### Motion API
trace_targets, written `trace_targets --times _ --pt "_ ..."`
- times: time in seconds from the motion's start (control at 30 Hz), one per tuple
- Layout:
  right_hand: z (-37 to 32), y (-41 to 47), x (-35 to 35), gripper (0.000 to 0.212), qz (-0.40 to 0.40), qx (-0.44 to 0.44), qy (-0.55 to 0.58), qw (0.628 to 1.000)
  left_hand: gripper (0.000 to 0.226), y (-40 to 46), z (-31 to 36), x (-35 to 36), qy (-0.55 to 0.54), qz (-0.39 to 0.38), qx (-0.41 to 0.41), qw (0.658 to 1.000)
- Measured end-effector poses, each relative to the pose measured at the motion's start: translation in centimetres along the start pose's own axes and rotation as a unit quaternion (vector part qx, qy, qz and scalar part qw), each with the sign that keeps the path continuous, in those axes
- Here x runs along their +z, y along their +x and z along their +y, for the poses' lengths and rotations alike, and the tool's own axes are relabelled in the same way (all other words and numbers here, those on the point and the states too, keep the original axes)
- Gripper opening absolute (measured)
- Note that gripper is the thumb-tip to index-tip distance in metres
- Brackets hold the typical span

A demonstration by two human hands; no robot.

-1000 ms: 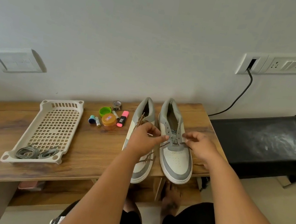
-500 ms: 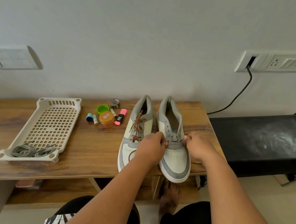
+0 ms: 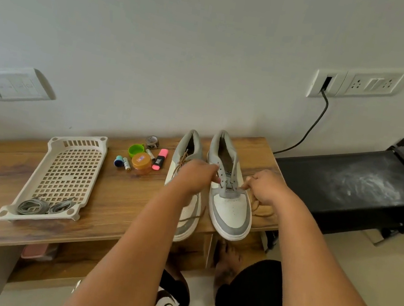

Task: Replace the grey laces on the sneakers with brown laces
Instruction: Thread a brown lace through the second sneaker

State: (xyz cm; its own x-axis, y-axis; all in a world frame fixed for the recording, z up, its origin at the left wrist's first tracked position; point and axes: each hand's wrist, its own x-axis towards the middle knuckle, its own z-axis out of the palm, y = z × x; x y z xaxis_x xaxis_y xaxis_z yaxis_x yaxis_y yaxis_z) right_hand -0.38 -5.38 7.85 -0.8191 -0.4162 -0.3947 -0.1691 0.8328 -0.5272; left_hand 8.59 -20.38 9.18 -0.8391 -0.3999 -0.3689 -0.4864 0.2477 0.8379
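Where left hand (image 3: 196,175) covers: laced sneaker (image 3: 185,184).

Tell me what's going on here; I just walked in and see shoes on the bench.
A person is relacing a pair of sneakers. Both hands, left hand and right hand, work a brown lace into the lowest eyelets of the right sneaker. The left sneaker already carries brown lacing. The removed grey laces lie coiled in the white tray.

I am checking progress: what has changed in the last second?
The left hand shifted slightly off the left sneaker toward the right sneaker; the right hand stayed beside it, pinching the brown lace. Sneakers, tray and grey laces did not move.
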Motion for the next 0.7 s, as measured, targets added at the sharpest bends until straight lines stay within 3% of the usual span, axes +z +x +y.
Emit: trace_targets --times 0.23,0.47,0.5,0.53,0.6,0.63,0.7 --pt "-4.5 -6.2 -5.9 0.029 0.101 -0.103 0.131 0.981 0.036 -6.8 5.5 -3.9 0.022 0.095 0.111 0.989" --pt "-9.2 -14.8 -12.2 0.022 0.173 -0.211 -0.026 0.962 0.033 -13.6 13.6 -5.5 0.102 0.153 0.243 0.952" --pt "-9.5 -15.7 -12.9 0.02 0.192 -0.219 -0.036 0.956 0.034 -14.3 14.3 -5.7 0.174 0.183 0.258 0.933" --pt "-9.6 -16.4 -13.5 0.019 0.206 -0.227 -0.047 0.951 0.034 -14.6 14.8 -5.9 0.279 0.232 0.275 0.89" --pt "-9.8 -17.7 -14.4 0.017 0.23 -0.244 -0.071 0.939 0.032 -15.3 15.5 -6.0 0.451 0.334 0.313 0.766" --pt "-9.7 -18.2 -14.6 0.016 0.242 -0.252 -0.079 0.934 0.031 -15.5 15.7 -6.0 0.479 0.36 0.333 0.728" --pt "-9.6 -18.8 -15.2 0.014 0.274 -0.272 -0.087 0.918 0.027 -16.1 16.2 -5.7 0.472 0.372 0.356 0.716"
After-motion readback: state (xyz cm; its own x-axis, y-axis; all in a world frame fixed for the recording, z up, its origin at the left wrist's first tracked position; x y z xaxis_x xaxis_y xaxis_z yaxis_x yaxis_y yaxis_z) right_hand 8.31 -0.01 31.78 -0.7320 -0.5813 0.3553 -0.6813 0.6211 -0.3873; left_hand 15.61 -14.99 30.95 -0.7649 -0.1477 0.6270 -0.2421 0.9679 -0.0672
